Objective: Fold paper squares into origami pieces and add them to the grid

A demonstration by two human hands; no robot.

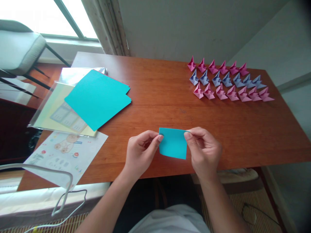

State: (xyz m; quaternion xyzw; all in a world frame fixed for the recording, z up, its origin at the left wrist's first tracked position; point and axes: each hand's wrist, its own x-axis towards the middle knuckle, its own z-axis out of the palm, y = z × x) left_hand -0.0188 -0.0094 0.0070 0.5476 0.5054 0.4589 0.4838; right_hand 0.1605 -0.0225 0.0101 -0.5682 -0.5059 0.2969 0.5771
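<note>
Window point(48, 19) and curtain point(107, 26) stand beyond the far left of my wooden table point(157, 106), a pale wall point(170, 32) behind it and three rows of folded paper shapes point(221, 93) at far right; near the front edge, my left hand point(141, 150) pinches the left side of a small turquoise sheet point(173, 145), my right hand point(205, 149) its upper right corner
</note>
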